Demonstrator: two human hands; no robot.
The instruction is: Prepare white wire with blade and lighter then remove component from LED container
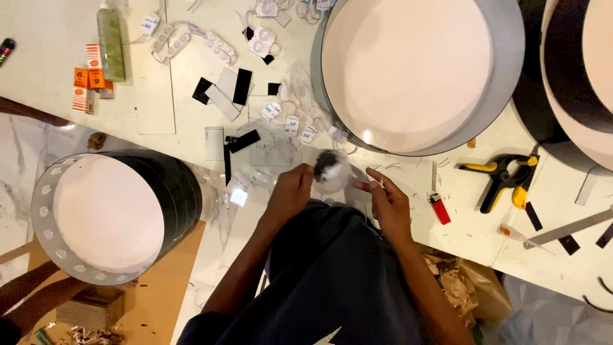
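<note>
We see our left hand (290,190) curled closed around a blurred black-and-white bundle (331,170) held just above the near edge of the white worktable (153,108); the blur keeps us from telling what the bundle is made of. Our right hand (386,204) sits just beside it, fingers pinched together on something thin and pale at the bundle's right side, too small for us to make out. Behind the bundle stands a large round drum (504,96) with a grey wall and a white face, and a second such drum (105,217) with a dark wall stands low at the left. A red lighter (439,208) lies just right of our right hand, and a yellow-and-black spring clamp (504,179) lies farther right. On the far left of the table we note small orange-and-white packets (88,80) beside a green tube (110,43) lying upright in the view. Small white modules with blue-marked labels (290,121), strung on thin wires, lie scattered between the black and white strips (227,92) and the large drum.
</note>
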